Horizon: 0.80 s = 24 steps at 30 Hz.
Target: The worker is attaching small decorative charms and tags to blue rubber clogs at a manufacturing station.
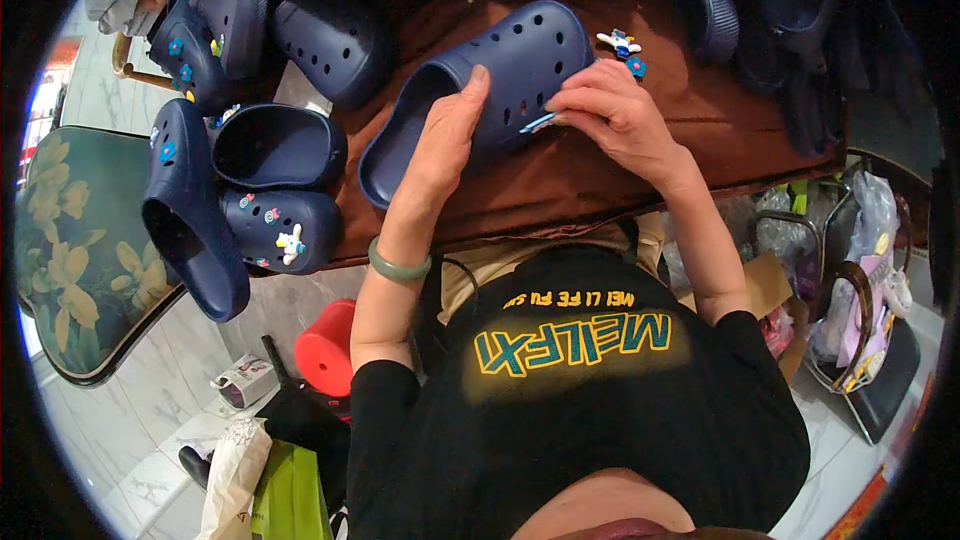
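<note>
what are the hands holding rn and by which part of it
The left hand holds the navy clog beside its foot opening; the right hand pinches a small light-blue piece by its right end.

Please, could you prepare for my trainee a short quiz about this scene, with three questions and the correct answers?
1. True or false: the right hand pinches a small light-blue piece at the side of a navy clog.
2. Choose one: which hand has a bracelet around its wrist? A) the right, B) the left, C) both.
3. Fill in the colour: the cloth on the table is ____.

Key:
1. True.
2. B: the left hand.
3. Reddish brown.
</note>
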Motion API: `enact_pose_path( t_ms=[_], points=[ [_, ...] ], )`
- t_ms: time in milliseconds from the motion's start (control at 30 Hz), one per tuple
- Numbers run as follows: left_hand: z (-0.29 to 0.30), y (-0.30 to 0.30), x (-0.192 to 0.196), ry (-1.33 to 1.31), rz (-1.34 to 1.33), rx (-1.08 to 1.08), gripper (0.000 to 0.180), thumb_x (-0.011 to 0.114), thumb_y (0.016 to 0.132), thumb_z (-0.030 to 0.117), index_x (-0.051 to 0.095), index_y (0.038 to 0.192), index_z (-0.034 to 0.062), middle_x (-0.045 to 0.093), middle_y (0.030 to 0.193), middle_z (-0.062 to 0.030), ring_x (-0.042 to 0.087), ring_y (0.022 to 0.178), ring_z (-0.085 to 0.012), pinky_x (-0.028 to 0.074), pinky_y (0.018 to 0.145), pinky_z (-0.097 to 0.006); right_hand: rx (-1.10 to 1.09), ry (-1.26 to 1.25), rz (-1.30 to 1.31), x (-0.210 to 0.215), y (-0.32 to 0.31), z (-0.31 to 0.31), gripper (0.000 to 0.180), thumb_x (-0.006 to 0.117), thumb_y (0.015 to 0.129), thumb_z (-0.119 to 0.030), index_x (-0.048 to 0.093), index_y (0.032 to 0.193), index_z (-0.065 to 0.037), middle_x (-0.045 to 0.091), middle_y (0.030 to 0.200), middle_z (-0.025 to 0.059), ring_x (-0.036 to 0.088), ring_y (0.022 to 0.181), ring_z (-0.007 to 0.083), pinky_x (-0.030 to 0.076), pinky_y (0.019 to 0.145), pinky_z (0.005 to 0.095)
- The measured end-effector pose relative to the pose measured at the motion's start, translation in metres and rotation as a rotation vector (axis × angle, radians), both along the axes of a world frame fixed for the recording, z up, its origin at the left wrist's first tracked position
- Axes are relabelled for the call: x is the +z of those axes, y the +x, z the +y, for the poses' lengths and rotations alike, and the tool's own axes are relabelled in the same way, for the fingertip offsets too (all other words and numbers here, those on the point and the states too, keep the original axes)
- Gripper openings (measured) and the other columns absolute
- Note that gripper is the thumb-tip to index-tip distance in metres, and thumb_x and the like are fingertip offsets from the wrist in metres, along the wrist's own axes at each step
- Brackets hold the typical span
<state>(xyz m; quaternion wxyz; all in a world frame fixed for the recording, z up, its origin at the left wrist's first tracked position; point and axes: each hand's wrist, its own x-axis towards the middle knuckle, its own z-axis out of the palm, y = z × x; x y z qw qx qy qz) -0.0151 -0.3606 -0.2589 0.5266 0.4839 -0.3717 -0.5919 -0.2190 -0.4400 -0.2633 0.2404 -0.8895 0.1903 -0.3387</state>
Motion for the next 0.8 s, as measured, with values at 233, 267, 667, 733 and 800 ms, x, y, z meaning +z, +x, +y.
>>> enact_pose_path(
  t_ms=[233,267,667,733,800],
  points=[
    [-0.003,0.003,-0.006,-0.060,-0.071,0.042,0.049,0.041,0.100,0.040,0.069,0.095,-0.0001,0.062,0.084,0.0018,0.049,0.076,-0.0039,0.040,0.068,-0.022,0.026,0.069,0.140,0.013,0.019,-0.011,0.012,0.072,0.076,-0.018,0.066,0.083,-0.011,0.064,0.083,-0.0002,0.058,0.080,0.0182,0.036,0.085,0.0341],
    [-0.002,0.007,-0.011,-0.032,-0.098,0.034,0.049,0.042,0.100,0.040,0.069,0.091,0.0004,0.060,0.080,0.0026,0.047,0.074,-0.0039,0.038,0.065,-0.023,0.029,0.071,0.144,0.015,0.021,-0.011,0.012,0.072,0.076,-0.018,0.066,0.083,-0.011,0.064,0.083,-0.0002,0.058,0.080,0.0182,0.036,0.085,0.0341],
    [0.002,-0.003,0.003,-0.084,-0.219,0.001,0.029,0.057,0.094,0.027,0.065,0.099,-0.0001,0.059,0.087,0.0038,0.049,0.079,-0.0044,0.042,0.070,-0.022,-0.047,0.104,0.331,0.023,0.035,-0.008,0.016,0.071,0.076,-0.018,0.059,0.081,-0.011,0.060,0.073,0.0030,0.056,0.074,0.0243,0.036,0.084,0.0370],
    [0.002,-0.001,0.002,-0.153,-0.294,-0.052,0.026,0.061,0.091,0.022,0.064,0.103,-0.0007,0.061,0.093,0.0033,0.051,0.083,-0.0048,0.044,0.074,-0.023,-0.137,-0.082,0.208,0.016,0.032,-0.002,0.014,0.071,0.077,-0.017,0.058,0.081,-0.011,0.061,0.077,0.0010,0.056,0.077,0.0241,0.035,0.084,0.0382],
    [0.005,0.004,0.003,-0.074,-0.284,-0.094,0.026,0.065,0.087,0.013,0.064,0.108,-0.0018,0.064,0.100,0.0003,0.054,0.090,-0.0068,0.045,0.081,-0.025,-0.134,-0.098,0.155,0.009,0.023,0.002,0.013,0.071,0.078,-0.017,0.061,0.082,-0.011,0.061,0.079,0.0024,0.056,0.083,0.0245,0.038,0.082,0.0381]
  ],
)
